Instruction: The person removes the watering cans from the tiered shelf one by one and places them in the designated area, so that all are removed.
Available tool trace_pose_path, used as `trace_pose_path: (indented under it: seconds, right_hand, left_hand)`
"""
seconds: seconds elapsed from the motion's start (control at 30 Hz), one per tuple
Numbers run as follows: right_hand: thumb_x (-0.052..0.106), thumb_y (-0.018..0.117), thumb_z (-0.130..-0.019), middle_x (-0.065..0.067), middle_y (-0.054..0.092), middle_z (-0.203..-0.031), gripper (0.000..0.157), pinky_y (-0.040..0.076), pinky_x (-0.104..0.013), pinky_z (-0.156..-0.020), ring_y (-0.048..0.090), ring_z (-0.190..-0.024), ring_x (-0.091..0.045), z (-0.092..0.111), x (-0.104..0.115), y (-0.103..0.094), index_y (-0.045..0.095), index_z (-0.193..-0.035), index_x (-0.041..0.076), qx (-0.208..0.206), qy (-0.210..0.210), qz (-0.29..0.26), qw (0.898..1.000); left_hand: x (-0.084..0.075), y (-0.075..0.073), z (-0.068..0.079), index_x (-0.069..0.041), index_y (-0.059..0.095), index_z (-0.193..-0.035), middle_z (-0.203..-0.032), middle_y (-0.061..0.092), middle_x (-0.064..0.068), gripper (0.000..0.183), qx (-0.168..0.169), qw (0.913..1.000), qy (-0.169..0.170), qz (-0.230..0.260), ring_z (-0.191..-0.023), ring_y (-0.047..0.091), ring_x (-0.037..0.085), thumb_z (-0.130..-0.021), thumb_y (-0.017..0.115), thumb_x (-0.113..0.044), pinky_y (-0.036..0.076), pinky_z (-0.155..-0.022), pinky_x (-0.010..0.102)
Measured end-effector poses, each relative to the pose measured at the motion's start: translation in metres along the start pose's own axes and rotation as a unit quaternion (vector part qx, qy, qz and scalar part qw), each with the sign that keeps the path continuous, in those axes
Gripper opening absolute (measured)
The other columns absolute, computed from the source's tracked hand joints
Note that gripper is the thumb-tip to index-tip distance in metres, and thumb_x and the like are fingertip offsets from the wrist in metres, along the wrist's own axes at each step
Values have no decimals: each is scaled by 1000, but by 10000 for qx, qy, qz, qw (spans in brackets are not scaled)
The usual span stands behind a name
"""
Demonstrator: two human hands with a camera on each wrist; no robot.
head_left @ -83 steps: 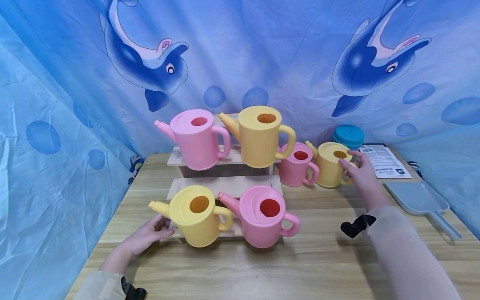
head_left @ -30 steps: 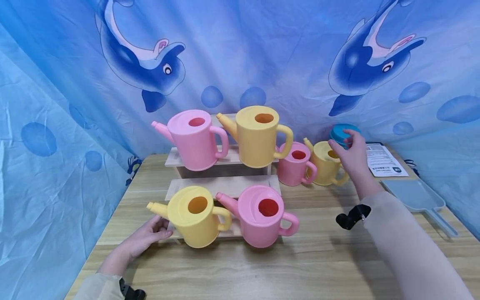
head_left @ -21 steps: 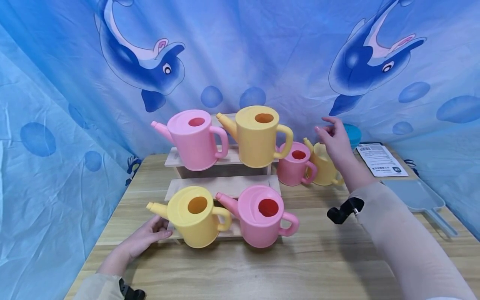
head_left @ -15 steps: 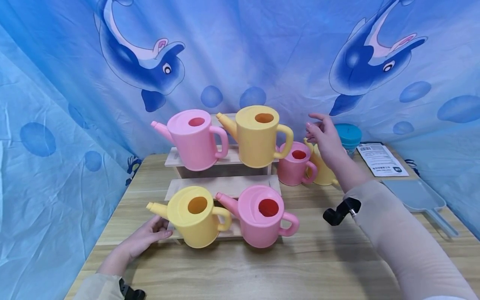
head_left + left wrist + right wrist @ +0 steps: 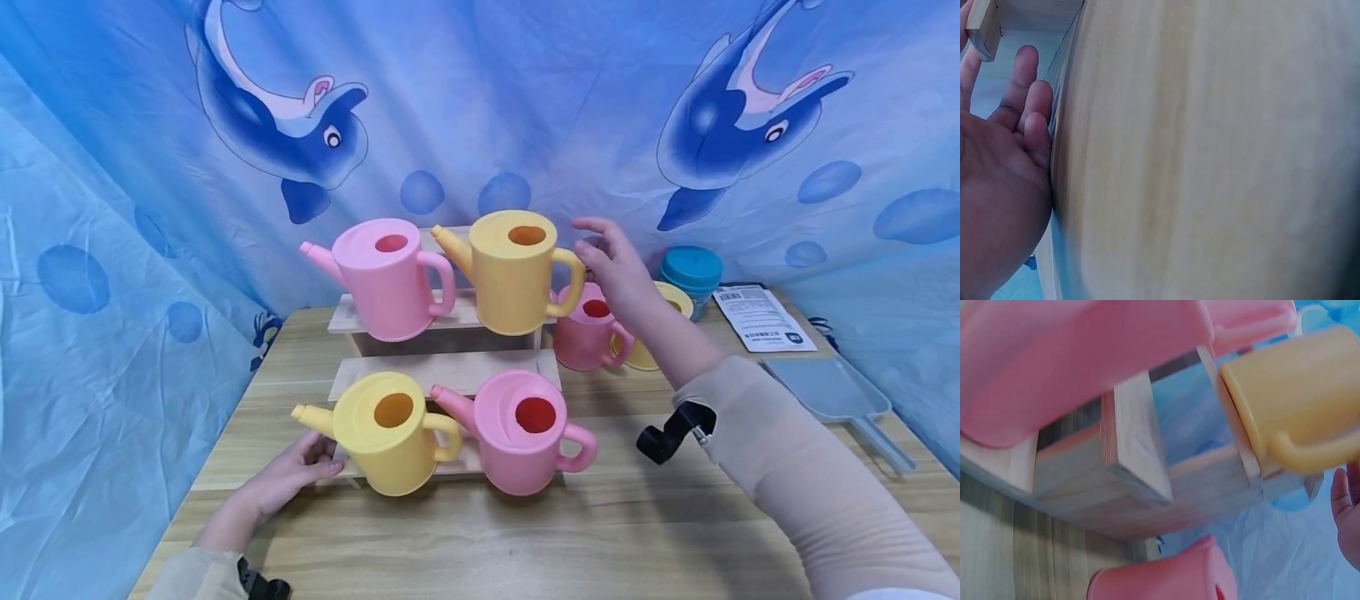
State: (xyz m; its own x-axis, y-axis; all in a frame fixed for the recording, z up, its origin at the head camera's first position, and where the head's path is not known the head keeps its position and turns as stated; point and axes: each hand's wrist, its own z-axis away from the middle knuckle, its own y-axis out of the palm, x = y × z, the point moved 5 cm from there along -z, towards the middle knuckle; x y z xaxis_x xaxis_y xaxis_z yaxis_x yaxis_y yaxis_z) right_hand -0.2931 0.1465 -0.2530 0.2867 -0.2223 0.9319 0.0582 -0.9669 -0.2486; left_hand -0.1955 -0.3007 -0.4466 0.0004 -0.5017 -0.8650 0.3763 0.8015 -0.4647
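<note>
A stepped wooden stand (image 5: pixel 442 372) bears larger watering cans. A pink can (image 5: pixel 386 283) and a yellow can (image 5: pixel 513 279) are on its upper step, a yellow can (image 5: pixel 386 450) and a pink can (image 5: pixel 521 458) on the lowest. My left hand (image 5: pixel 296 471) grips the lowest step's left end, thumb in front; in the left wrist view the other fingers spread below the wood (image 5: pixel 984 31). Beside the upper yellow can's handle, my right hand (image 5: pixel 618 271) reaches with parted fingers and holds nothing; the right wrist view shows its fingertips (image 5: pixel 1340 490) right under that handle (image 5: pixel 1316 453).
A smaller pink can (image 5: pixel 581 342) stands right of the stand, and a small yellow can (image 5: pixel 640 357) is partly hidden behind my right forearm. Farther right are a teal-lidded tub (image 5: pixel 692 271), a printed sheet (image 5: pixel 763 319) and a grey dustpan (image 5: pixel 832 387). A dolphin-print curtain (image 5: pixel 465 100) hangs behind.
My right hand has left the small yellow can, risen and moved left past the teal-lidded tub to the upper yellow can's handle. My left hand keeps its place on the stand.
</note>
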Motion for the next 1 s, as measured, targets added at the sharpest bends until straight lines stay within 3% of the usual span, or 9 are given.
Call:
trace_pose_path:
  seconds: [0.27,0.6,0.83,1.0]
  right_hand:
    - [34,56,-94,-12,48,-99,49,50,-30,-73,55,-82,-28,-1,7,12,38,-136,20,50,-127,21,9999]
    - [30,58,-93,-15,45,-94,47,51,-32,-57,53,-61,-26,-4,15,22,40,-135,19,47,-105,-333,9994]
    - [37,60,-91,-13,47,-95,49,53,-36,-63,52,-65,-25,-2,14,18,40,-135,25,-110,194,20,9997]
    - [40,60,-90,-14,51,-98,51,53,-36,-66,51,-72,-24,0,13,11,40,-136,28,-86,317,131,9994]
  left_hand:
    - [1,0,-1,-4,36,-132,-108,49,17,48,16,10000,55,-23,-94,48,23,-92,59,-18,43,-78,28]
    - [2,0,-1,-6,34,-134,-108,49,17,50,-3,10000,11,2,-95,47,24,-92,59,-19,43,-78,29]
    - [4,0,-2,-10,35,-135,-109,49,15,52,-58,9998,-189,-25,-97,47,24,-92,60,-23,42,-80,30]
    - [3,0,-1,-9,34,-135,-109,48,15,52,-12,9999,-114,-32,-97,47,23,-92,60,-23,42,-80,29]
